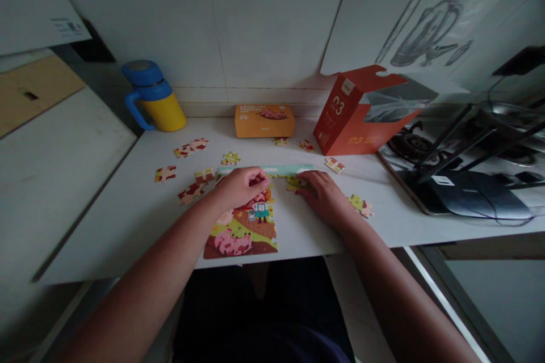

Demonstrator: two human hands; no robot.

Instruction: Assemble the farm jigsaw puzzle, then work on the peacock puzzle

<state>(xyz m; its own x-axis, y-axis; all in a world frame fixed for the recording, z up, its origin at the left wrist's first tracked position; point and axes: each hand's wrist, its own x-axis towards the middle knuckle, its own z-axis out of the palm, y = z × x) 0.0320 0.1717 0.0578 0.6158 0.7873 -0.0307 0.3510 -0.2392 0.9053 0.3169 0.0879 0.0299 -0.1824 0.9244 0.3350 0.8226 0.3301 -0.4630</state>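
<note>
A partly assembled jigsaw puzzle (244,232) with pigs and a small figure lies on the white counter (140,210) near its front edge. My left hand (240,186) rests curled on the puzzle's upper part, fingers pressed down on the pieces. My right hand (324,195) lies just to the right, its fingertips pinching or pressing a yellow-green puzzle piece (294,183) at the puzzle's top right. A light green strip of joined pieces (285,169) runs along the top behind both hands.
Loose puzzle pieces (191,147) are scattered left, behind and right of the hands. An orange puzzle box (264,121), a red carton (353,113) and a blue-and-yellow jug (154,96) stand at the back. A gas hob (464,170) lies on the right.
</note>
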